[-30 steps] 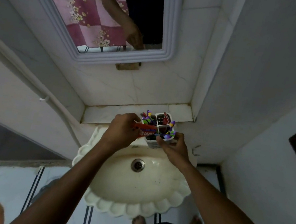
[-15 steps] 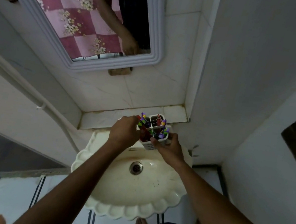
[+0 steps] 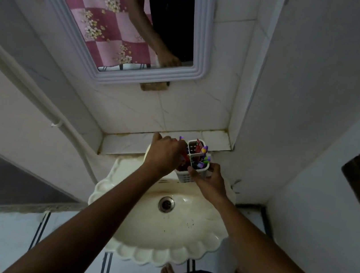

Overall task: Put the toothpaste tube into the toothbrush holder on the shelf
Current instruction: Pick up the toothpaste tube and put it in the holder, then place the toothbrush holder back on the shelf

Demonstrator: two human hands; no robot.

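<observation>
Two hands at toothbrush holder: your right hand grips its wall, left hand pinches toothpaste tube; next, push it down into a compartment.

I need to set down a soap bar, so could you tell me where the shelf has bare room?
The shelf is bare from its left end to the left hand. A small patch lies right of the toothbrush holder, by the corner wall. Around the holder is crowded with both hands.

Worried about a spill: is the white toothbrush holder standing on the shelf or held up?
Held up: right hand grips the toothbrush holder before the shelf.
</observation>
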